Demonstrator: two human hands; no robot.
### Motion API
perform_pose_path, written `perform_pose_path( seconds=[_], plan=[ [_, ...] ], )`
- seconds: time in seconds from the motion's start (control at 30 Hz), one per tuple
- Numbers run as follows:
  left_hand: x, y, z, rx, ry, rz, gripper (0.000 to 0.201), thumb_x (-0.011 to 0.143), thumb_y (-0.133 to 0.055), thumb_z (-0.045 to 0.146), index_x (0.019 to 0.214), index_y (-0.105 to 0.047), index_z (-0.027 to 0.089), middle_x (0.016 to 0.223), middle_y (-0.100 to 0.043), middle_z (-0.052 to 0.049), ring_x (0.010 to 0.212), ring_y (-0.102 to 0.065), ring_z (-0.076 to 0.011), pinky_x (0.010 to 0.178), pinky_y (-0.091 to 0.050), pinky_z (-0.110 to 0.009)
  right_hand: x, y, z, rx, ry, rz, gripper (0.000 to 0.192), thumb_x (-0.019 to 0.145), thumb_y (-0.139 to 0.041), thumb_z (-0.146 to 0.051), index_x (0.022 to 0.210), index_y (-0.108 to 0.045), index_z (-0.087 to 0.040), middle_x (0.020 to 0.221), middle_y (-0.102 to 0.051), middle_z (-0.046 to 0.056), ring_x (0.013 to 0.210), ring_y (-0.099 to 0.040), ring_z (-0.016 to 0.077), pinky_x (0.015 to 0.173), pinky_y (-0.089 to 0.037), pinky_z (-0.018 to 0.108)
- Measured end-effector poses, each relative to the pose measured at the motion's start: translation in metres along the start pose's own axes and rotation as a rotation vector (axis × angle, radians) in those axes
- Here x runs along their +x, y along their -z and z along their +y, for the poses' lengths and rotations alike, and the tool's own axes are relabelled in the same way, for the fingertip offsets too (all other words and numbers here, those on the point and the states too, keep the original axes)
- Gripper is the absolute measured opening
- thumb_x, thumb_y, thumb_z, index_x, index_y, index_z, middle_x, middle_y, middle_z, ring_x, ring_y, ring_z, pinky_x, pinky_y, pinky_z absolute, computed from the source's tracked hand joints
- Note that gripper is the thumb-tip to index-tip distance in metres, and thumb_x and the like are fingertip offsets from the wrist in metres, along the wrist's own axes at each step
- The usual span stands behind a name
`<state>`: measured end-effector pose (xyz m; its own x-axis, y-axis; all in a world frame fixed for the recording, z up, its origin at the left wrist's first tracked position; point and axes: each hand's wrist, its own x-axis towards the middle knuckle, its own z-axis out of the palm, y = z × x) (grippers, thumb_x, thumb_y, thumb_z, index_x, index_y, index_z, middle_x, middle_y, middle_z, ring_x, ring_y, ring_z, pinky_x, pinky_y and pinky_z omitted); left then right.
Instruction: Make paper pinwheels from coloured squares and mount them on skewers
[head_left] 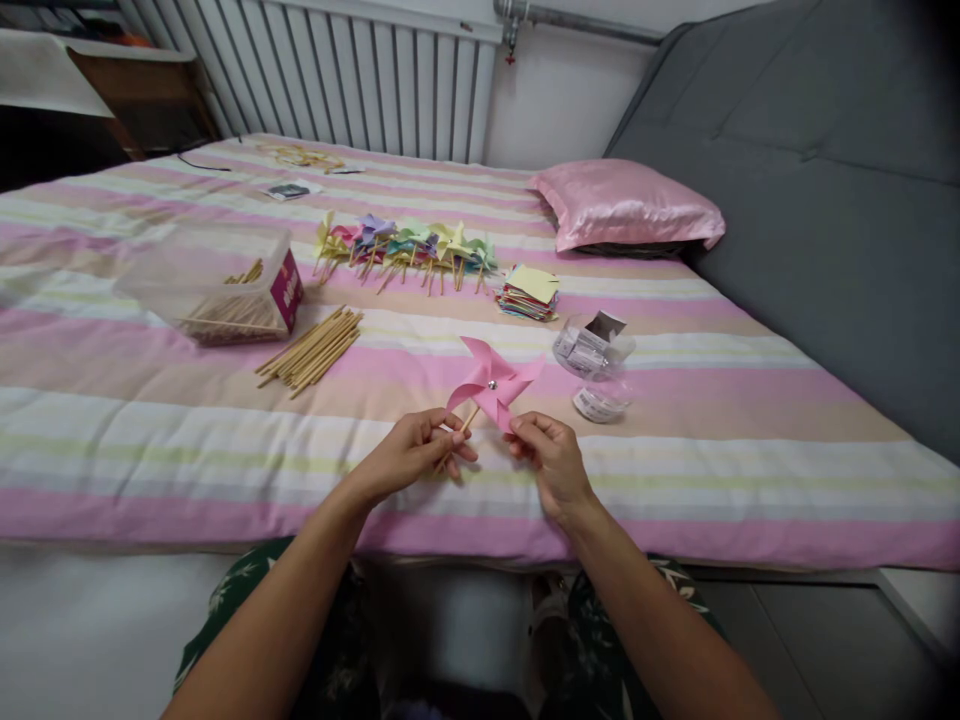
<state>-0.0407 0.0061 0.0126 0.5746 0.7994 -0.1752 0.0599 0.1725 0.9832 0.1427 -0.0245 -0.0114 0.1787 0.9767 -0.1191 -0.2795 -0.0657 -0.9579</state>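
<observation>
Both bare forearms reach forward, converging just below the pink paper pinwheel [492, 385]. The left hand [411, 455] pinches its wooden stick (fingers curled); the right hand [551, 455] nips a lower blade tip.

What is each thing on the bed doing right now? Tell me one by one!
pink pinwheel: folded, pinned, on its stick, held up
left hand: pinching the stick
right hand: pinching a blade tip
finished pinwheels: lying in a row
loose sticks: piled flat
clear box: on its side, sticks inside
paper squares: stacked
pillow: lying flat
</observation>
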Motion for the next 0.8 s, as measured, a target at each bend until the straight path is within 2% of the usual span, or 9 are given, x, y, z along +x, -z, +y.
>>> perform_pose_path(
  seconds=[0.2,0.27,0.33,0.4,0.5,0.67,0.8],
  plan=[
    [0.001,0.001,-0.001,0.011,-0.003,-0.003,0.031,0.077,-0.063,0.041,0.084,-0.052,0.012,0.078,-0.070,-0.010,0.053,-0.060,-0.0112,0.054,-0.046,-0.024,0.002,0.003,-0.001,-0.021,0.052,0.057,0.017,0.066,-0.068,-0.030,0.062,-0.061,-0.015,0.055,-0.057,-0.002,0.049,-0.047,0.0085,0.050,-0.037,0.021],
    [0.001,0.001,-0.003,0.019,-0.008,-0.009,0.030,0.078,-0.062,0.040,0.085,-0.052,0.013,0.079,-0.070,-0.011,0.053,-0.061,-0.0113,0.053,-0.046,-0.024,0.003,0.004,-0.001,-0.009,0.108,0.047,0.016,0.067,-0.067,-0.030,0.074,-0.064,-0.016,0.064,-0.060,-0.001,0.056,-0.051,0.0099,0.054,-0.040,0.021],
    [0.001,0.001,-0.004,0.029,-0.006,-0.020,0.029,0.079,-0.061,0.040,0.085,-0.052,0.013,0.080,-0.070,-0.010,0.054,-0.061,-0.0113,0.052,-0.045,-0.023,0.004,0.005,-0.001,0.031,0.160,0.005,0.025,0.069,-0.067,-0.030,0.090,-0.062,-0.018,0.078,-0.064,0.001,0.068,-0.057,0.0121,0.060,-0.043,0.022],
    [0.001,0.000,-0.004,0.039,-0.007,-0.035,0.029,0.078,-0.061,0.040,0.082,-0.052,0.013,0.079,-0.070,-0.010,0.054,-0.061,-0.0114,0.052,-0.046,-0.023,0.004,0.004,-0.002,0.074,0.181,-0.031,0.029,0.070,-0.067,-0.030,0.096,-0.060,-0.019,0.085,-0.065,0.002,0.075,-0.058,0.0131,0.065,-0.044,0.023],
    [0.002,-0.004,-0.005,0.050,0.000,-0.072,0.029,0.078,-0.062,0.040,0.079,-0.051,0.013,0.078,-0.070,-0.010,0.055,-0.062,-0.0115,0.054,-0.047,-0.024,0.005,0.002,-0.001,0.101,0.183,0.000,0.025,0.068,-0.070,-0.030,0.088,-0.061,-0.018,0.080,-0.064,0.000,0.072,-0.058,0.0118,0.067,-0.045,0.023],
    [0.004,-0.012,-0.011,0.026,0.022,-0.135,0.029,0.079,-0.061,0.040,0.080,-0.051,0.013,0.078,-0.070,-0.011,0.054,-0.061,-0.0111,0.055,-0.047,-0.025,0.005,0.000,0.003,0.072,0.151,0.138,0.023,0.063,-0.075,-0.032,0.069,-0.061,-0.015,0.065,-0.060,-0.001,0.059,-0.053,0.0104,0.059,-0.043,0.023],
    [0.005,-0.015,-0.015,0.026,0.013,-0.141,0.029,0.079,-0.060,0.040,0.083,-0.051,0.012,0.079,-0.070,-0.011,0.054,-0.060,-0.0113,0.056,-0.047,-0.026,0.004,0.000,0.003,0.022,0.163,0.176,0.026,0.062,-0.075,-0.036,0.066,-0.060,-0.015,0.062,-0.060,-0.001,0.056,-0.052,0.0106,0.056,-0.044,0.024]
  ],
)
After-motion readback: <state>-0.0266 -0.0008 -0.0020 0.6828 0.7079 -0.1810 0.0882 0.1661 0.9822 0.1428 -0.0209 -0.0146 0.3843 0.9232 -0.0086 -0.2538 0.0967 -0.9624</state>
